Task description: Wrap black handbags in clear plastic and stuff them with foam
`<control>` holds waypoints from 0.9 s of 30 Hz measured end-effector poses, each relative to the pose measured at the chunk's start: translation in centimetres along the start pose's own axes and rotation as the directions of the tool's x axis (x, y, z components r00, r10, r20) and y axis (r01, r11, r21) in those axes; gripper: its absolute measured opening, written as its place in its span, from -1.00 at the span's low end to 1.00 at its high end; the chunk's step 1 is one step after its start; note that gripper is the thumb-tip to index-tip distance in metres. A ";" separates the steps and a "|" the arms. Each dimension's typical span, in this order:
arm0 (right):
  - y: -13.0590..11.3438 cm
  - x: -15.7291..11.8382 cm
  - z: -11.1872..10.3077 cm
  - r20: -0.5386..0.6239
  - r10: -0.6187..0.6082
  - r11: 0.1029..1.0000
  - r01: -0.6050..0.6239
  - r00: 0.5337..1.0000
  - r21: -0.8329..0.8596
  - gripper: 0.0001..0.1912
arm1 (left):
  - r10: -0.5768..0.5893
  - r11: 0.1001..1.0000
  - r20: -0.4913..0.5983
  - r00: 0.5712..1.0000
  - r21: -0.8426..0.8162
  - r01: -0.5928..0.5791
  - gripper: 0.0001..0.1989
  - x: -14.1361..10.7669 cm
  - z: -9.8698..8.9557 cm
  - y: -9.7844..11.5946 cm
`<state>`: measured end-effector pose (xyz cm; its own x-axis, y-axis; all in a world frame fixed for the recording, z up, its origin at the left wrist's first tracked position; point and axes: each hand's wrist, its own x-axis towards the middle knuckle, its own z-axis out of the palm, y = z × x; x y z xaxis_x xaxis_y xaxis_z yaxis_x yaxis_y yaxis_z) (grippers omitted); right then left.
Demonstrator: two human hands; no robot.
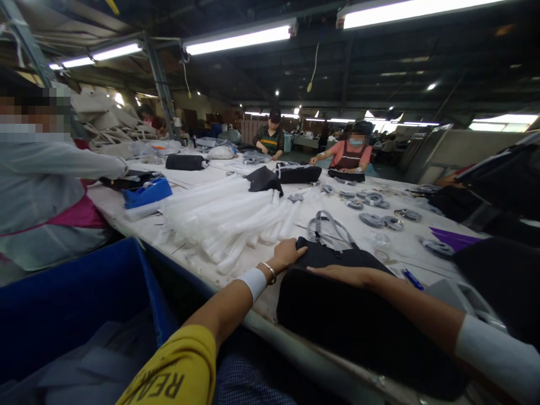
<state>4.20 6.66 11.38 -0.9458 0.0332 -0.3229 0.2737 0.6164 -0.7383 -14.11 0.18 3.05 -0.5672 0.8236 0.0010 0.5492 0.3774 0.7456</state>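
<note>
A black bag (350,326) lies at the table's near edge, its side toward me. Two handles (331,228) in clear plastic wrap stand up behind its top. My left hand (291,254) grips the bag's far left corner, thumb pointing right along the edge. Across the bag's upper side, my right hand (343,274) lies stretched out flat, its fingertips toward the left hand; part of it is hidden by the fabric. Left of the bag, a pile of white foam sleeves (219,219) spreads over the table.
Several wrapped coiled straps (373,219) lie beyond the bag. A blue pen (412,279) and a grey tool (459,298) sit to the right. A blue bin (143,287) stands at lower left, near a blue tape dispenser (147,193). Co-workers (270,139) work around the table.
</note>
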 end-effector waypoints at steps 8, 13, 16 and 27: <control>2.1 1.4 -0.7 0.000 0.021 0.997 -0.021 1.000 0.072 -0.46 | 0.336 0.877 0.002 0.942 -0.365 -0.312 -0.51 -9.1 -3.8 0.0; 2.1 1.7 -1.1 -0.106 -0.063 0.996 0.057 0.992 -0.062 -0.55 | 0.374 0.891 -0.138 0.917 -0.221 -0.397 -0.59 -12.4 -2.0 -0.4; 2.6 -1.4 -2.5 -0.353 -0.062 0.988 0.007 0.933 -0.155 -0.60 | 0.333 0.917 -0.135 0.933 -0.184 -0.354 -0.66 -12.0 -1.5 -0.5; 8.1 -21.0 4.7 -0.823 0.342 0.939 -0.206 0.453 0.277 -0.46 | 0.249 0.949 -0.113 0.962 -0.169 -0.266 -0.59 -11.6 -2.1 -1.5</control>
<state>27.15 7.30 9.41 -0.4785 0.8736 0.0882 0.5000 0.3537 -0.7905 -9.60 -10.85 3.29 -0.4783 0.8381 0.2622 0.5683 0.0678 0.8200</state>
